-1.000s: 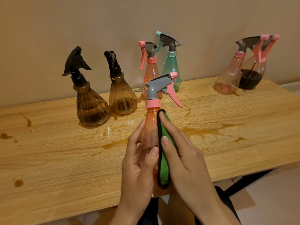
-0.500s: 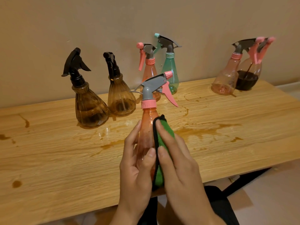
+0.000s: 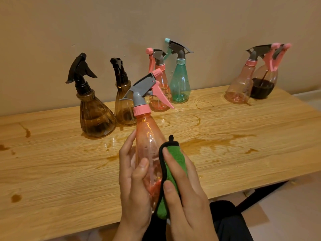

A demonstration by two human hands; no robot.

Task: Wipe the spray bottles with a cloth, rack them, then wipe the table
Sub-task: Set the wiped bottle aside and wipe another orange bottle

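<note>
My left hand (image 3: 134,181) grips the lower body of a clear pink spray bottle (image 3: 147,136) with a grey head and pink trigger, held above the table's front edge. My right hand (image 3: 185,192) presses a green cloth (image 3: 173,164) with black edging against the bottle's right side, fingers laid over it. On the wooden table (image 3: 52,171) stand two brown bottles (image 3: 94,115) with black heads, a pink bottle (image 3: 160,94), a teal bottle (image 3: 179,84), and at the far right a pink bottle (image 3: 240,87) beside one holding dark liquid (image 3: 264,84).
Brown liquid stains and wet patches (image 3: 208,141) spread over the table's middle, with smaller spots (image 3: 16,198) at the left. A beige wall (image 3: 121,23) runs right behind the bottles. The floor (image 3: 295,206) shows at the lower right.
The held bottle has tilted slightly and its neck stands clear. My right hand with the cloth has slid down along the bottle's side toward its base.
</note>
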